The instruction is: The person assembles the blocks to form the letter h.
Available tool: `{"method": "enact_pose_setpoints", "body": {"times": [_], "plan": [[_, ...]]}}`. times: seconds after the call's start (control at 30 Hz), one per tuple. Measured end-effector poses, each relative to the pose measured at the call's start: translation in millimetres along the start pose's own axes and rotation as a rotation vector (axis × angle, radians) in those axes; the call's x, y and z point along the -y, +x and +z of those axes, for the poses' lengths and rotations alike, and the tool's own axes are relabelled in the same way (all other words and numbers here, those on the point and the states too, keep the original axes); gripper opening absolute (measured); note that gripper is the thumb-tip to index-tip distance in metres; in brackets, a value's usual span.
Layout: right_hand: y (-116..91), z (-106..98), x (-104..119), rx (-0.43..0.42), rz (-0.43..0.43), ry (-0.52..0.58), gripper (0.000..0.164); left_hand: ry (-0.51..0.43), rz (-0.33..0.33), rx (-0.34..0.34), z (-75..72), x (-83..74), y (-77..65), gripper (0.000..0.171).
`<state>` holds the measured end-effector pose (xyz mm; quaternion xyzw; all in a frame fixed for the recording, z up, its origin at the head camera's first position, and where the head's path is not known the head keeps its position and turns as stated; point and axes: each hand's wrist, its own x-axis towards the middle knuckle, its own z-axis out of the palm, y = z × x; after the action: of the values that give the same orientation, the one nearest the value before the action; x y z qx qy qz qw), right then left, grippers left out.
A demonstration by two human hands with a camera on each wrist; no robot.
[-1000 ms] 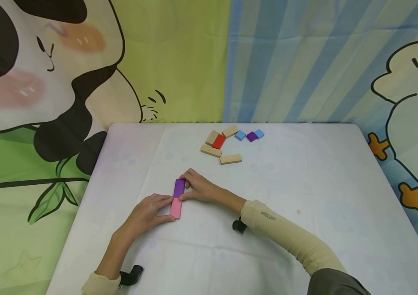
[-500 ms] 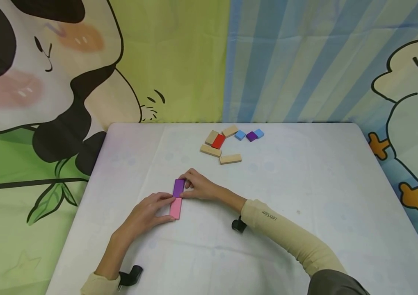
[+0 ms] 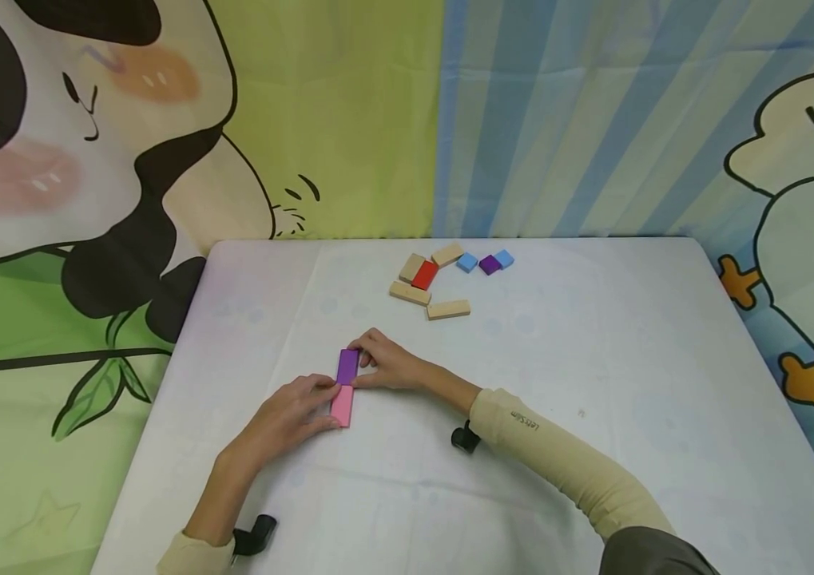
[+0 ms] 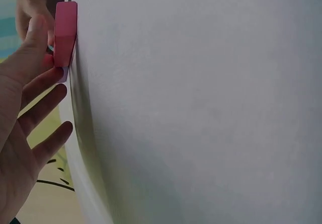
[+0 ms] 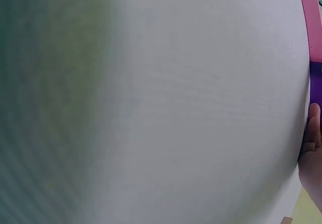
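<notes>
A pink block (image 3: 343, 406) and a purple block (image 3: 347, 366) lie end to end on the white table, left of its middle. The left hand (image 3: 290, 417) holds the pink block from its left side, index finger by the joint and thumb near the block's close end. From the right, the right hand (image 3: 394, 364) grips the purple block, its index finger at the far end and thumb beside the joint. In the left wrist view, the pink block (image 4: 65, 32) partly hides the fingertips. The purple block (image 5: 315, 83) shows at the right wrist view's edge, beside the right fingers.
Farther back lie several plain wooden blocks (image 3: 448, 310), a red block (image 3: 424, 275), two small blue blocks (image 3: 467, 263) and a small purple block (image 3: 490, 265). Printed curtains (image 3: 335, 120) hang behind the table (image 3: 593, 359).
Over the last second the two blocks and both hands shift only very slightly. The left fingers adjust a little at the pink block; the blocks at the back stay put.
</notes>
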<state>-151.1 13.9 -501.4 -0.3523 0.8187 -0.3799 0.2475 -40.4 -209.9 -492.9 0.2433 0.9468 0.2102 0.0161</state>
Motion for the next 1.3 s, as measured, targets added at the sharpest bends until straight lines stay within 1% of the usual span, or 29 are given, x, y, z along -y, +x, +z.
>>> {"method": "enact_pose_setpoints", "body": {"times": [0.07, 0.17, 0.3, 0.37, 0.57, 0.7, 0.87, 1.03, 1.1, 1.23, 1.3], "plan": [[0, 0, 0, -0.001, 0.001, -0.002, 0.058, 0.018, 0.018, -0.015, -0.1, 0.1, 2.0, 0.051], [0, 0, 0, 0.004, 0.001, -0.003, 0.059, 0.018, 0.033, -0.037, 0.0, 0.8, 5.2, 0.043], [0, 0, 0, 0.005, 0.0, 0.011, 0.058, -0.02, 0.015, -0.047, -1.1, 1.9, 9.6, 0.04], [0, 0, 0, 0.003, -0.001, 0.021, 0.058, -0.026, 0.004, -0.047, -1.5, 2.2, 12.0, 0.041], [0, 0, -1, 0.0, -0.005, 0.012, 0.057, 0.003, -0.032, -0.033, -1.9, 1.6, 19.7, 0.048], [0, 0, -1, -0.011, -0.014, 0.011, 0.057, -0.009, -0.05, -0.022, -3.4, 0.7, 25.4, 0.05], [0, 2, -2, -0.021, -0.018, 0.02, 0.056, -0.03, -0.086, 0.023, -5.3, 0.8, 29.5, 0.058], [0, 7, -5, -0.02, -0.03, 0.027, 0.056, -0.06, -0.144, 0.068, -4.8, -1.3, 28.1, 0.061], [-1, 8, -6, -0.025, -0.033, 0.03, 0.056, -0.057, -0.148, 0.07, -3.1, -1.3, 27.6, 0.061], [-2, 5, -4, -0.031, -0.029, 0.024, 0.056, -0.041, -0.116, 0.043, -0.2, 1.9, 29.5, 0.061], [-2, 3, -3, -0.033, -0.02, 0.021, 0.059, -0.036, -0.109, 0.03, 0.7, 4.0, 31.4, 0.06]]}}
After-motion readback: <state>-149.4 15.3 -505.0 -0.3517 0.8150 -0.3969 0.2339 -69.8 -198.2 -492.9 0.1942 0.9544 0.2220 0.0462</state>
